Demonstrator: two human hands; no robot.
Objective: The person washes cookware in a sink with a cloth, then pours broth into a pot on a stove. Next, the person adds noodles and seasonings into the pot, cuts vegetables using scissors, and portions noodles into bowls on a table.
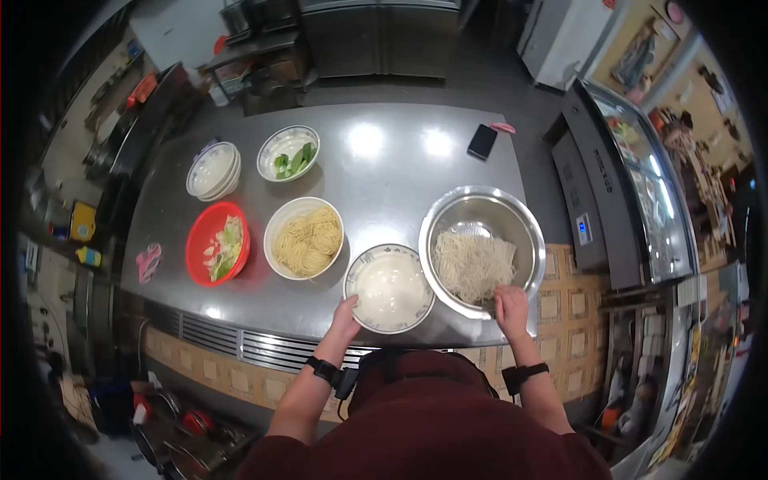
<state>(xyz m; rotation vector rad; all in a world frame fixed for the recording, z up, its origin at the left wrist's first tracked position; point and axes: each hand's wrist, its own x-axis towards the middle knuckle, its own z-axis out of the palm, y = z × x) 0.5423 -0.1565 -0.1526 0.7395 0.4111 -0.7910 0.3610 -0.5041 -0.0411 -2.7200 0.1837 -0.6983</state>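
My left hand grips the left rim of an empty white bowl with a patterned edge at the table's front. To the right stands a wide steel basin with a mass of thin pale noodles in it. My right hand reaches over the basin's near rim, its fingers closed at the noodles' lower right edge. How much they hold is hidden. Left of the empty bowl is a white bowl of yellow noodles.
A red bowl holds cut cabbage. Behind are stacked white bowls and a bowl with green leaves. A black phone lies at the back right of the steel table; a pink item is far left.
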